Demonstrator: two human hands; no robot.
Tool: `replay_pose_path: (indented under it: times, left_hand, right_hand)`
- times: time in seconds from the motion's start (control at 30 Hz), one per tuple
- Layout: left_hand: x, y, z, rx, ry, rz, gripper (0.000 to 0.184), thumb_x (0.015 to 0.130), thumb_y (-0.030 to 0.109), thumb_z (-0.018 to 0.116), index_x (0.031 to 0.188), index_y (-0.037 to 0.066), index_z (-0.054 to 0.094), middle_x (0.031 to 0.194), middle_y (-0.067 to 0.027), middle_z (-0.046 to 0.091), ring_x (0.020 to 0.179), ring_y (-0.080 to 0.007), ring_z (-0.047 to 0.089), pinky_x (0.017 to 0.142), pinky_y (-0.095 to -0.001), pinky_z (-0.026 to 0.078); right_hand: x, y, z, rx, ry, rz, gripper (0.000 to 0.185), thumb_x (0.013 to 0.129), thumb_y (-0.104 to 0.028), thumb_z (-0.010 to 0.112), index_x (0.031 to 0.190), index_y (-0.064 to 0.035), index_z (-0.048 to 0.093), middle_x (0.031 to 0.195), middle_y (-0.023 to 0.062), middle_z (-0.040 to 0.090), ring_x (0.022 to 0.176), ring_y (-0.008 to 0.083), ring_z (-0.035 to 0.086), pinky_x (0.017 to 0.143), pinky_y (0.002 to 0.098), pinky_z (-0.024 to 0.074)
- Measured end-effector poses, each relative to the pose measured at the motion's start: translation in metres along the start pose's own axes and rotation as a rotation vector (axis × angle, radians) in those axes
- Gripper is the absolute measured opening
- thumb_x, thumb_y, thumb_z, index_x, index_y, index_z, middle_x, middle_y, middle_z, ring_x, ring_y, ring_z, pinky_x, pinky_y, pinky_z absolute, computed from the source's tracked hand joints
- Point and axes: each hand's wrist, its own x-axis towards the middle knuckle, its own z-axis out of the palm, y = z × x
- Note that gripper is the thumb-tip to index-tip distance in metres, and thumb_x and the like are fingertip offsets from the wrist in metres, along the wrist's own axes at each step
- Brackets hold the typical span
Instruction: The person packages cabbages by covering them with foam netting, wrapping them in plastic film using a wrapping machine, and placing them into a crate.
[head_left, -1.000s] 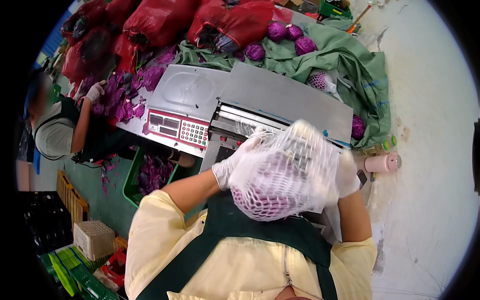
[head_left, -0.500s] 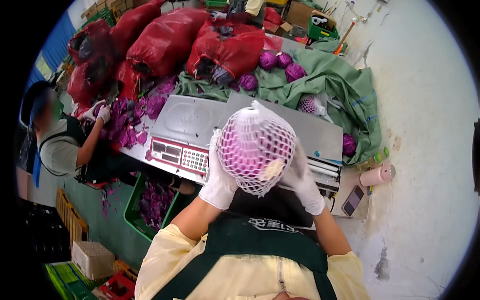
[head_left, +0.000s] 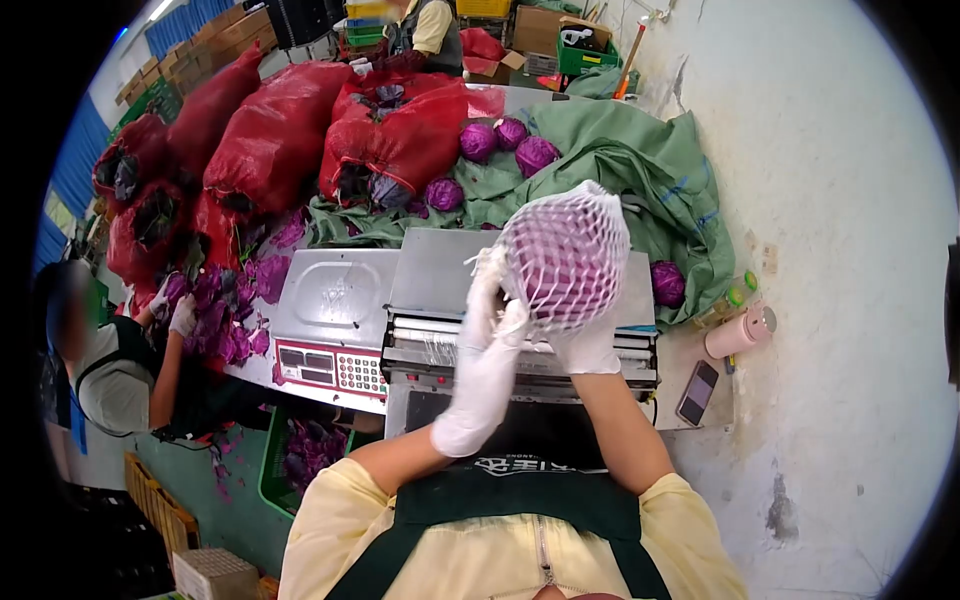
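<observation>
Head view: the right hand (head_left: 588,350) cups 1 netted cabbage (head_left: 568,258) from below, fingers mostly hidden; the left hand (head_left: 487,328), half curled, meets the net's left side, though whether it pinches mesh I cannot tell. A steady hold likely wants the right palm squarely under the weight, left fingers light. Rollers (head_left: 422,338) run close below; the scale (head_left: 335,300) at left, bottle (head_left: 735,335) and phone (head_left: 697,392) at right seem to limit sideways room.

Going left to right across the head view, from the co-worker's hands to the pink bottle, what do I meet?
Co-worker's gloved hands, scale, wearer's left hand, netted purple cabbage, rightmost bare cabbage, pink bottle.
</observation>
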Motion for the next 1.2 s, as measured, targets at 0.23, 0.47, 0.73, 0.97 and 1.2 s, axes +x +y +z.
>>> replay_pose_path:
  times: [0.23, 0.47, 0.73, 0.97, 1.2]
  left_hand:
    - [0.023, -0.008, -0.034, 0.586, -0.143, 0.362, 0.048, 0.089, -0.003, 0.048, 0.137, 0.000, 0.044, 0.141, -0.0172, 0.044, 0.134, -0.0267, 0.038, 0.112, -0.0387, 0.028]
    - [0.124, -0.048, -0.037, 0.692, -0.293, 0.139, 0.051, 0.099, 0.034, 0.048, 0.142, 0.009, 0.041, 0.138, -0.0112, 0.048, 0.130, -0.0188, 0.040, 0.108, -0.0331, 0.032]
    - [0.093, -0.099, -0.068, 0.230, 0.040, -0.364, 0.056, 0.097, 0.036, 0.054, 0.139, 0.002, 0.040, 0.133, -0.0128, 0.050, 0.121, -0.0173, 0.047, 0.105, -0.0293, 0.034]
    - [0.101, -0.109, -0.077, 0.341, -0.050, -0.152, 0.040, 0.094, 0.026, 0.058, 0.126, 0.002, 0.058, 0.132, -0.0125, 0.053, 0.121, -0.0207, 0.050, 0.103, -0.0298, 0.037]
    - [0.073, -0.092, -0.065, 0.646, 0.043, 0.166, 0.046, 0.089, 0.020, 0.064, 0.132, 0.007, 0.052, 0.128, -0.0133, 0.055, 0.122, -0.0250, 0.050, 0.105, -0.0334, 0.037]
  right_hand:
    - [0.043, -0.011, -0.034, 1.303, 0.150, 0.494, 0.056, 0.095, -0.053, 0.037, 0.130, -0.0117, 0.051, 0.131, 0.0102, 0.054, 0.120, 0.0302, 0.052, 0.099, 0.0506, 0.0445]
    - [0.049, -0.030, -0.030, 0.722, 0.020, 0.658, 0.046, 0.104, -0.037, 0.029, 0.133, -0.0074, 0.048, 0.128, 0.0065, 0.057, 0.115, 0.0201, 0.054, 0.103, 0.0344, 0.0404]
    - [0.043, 0.040, -0.047, -0.090, -0.186, 0.364, 0.057, 0.099, -0.043, 0.046, 0.139, -0.0024, 0.041, 0.140, 0.0091, 0.045, 0.131, 0.0185, 0.039, 0.109, 0.0302, 0.0288]
    - [0.033, 0.070, -0.018, 0.436, -0.082, 0.508, 0.052, 0.102, -0.039, 0.036, 0.135, 0.0002, 0.046, 0.135, 0.0102, 0.050, 0.124, 0.0166, 0.047, 0.107, 0.0301, 0.0335]
    - [0.045, 0.094, -0.049, 0.206, -0.129, 0.385, 0.043, 0.101, -0.033, 0.043, 0.124, 0.0007, 0.055, 0.124, 0.0108, 0.060, 0.113, 0.0174, 0.056, 0.100, 0.0317, 0.0421]
